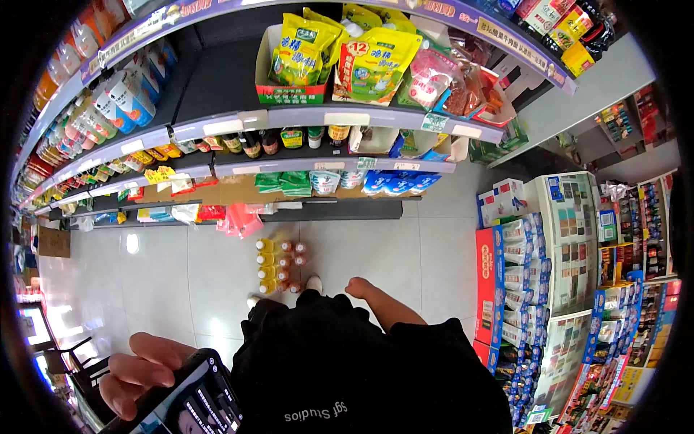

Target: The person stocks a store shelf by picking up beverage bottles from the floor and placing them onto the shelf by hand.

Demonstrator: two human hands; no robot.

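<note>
On my feed, the left hand (148,365) grips a smartphone (191,401), lower left corner of view, screen lit. Right hand (356,287) loosely curled over the tiled floor (376,246); I can't tell if anything's inside. Yellow drink bottles (268,266) and reddish-brown drink bottles (285,274) stand bunched by the shoes (314,283), short of the bottom shelf's (347,210) front edge. Seasoning pouches (379,64) line a higher shelf's (289,119) front edge.
</note>
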